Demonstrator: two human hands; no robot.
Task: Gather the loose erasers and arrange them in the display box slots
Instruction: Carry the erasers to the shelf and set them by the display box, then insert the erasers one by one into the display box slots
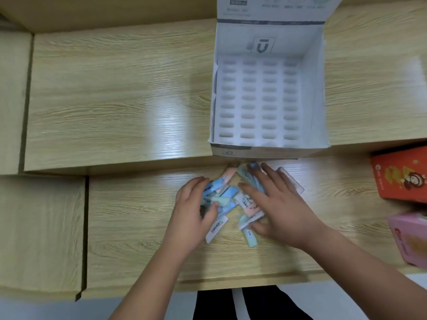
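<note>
Erasers (227, 195), pastel blue, green and pink, lie heaped at lower centre of the frame, just below the display box (265, 38). The left hand (194, 209) cups the heap's left edge, fingers curled over, thumb down on a green one. The right hand (277, 204) lies flat on the right side, fingers spread. The box stands open at upper right, showing rows of oval slots. At the right edge of the wooden table (115, 100) are a red box (402, 179) and a pink box (409, 239).

Pastel erasers (227, 197) in blue, green and pink, with printed sleeves, lie heaped crisscross just before the white display box (254, 151). The box stands open, its oval slots seemingly unfilled.
</note>
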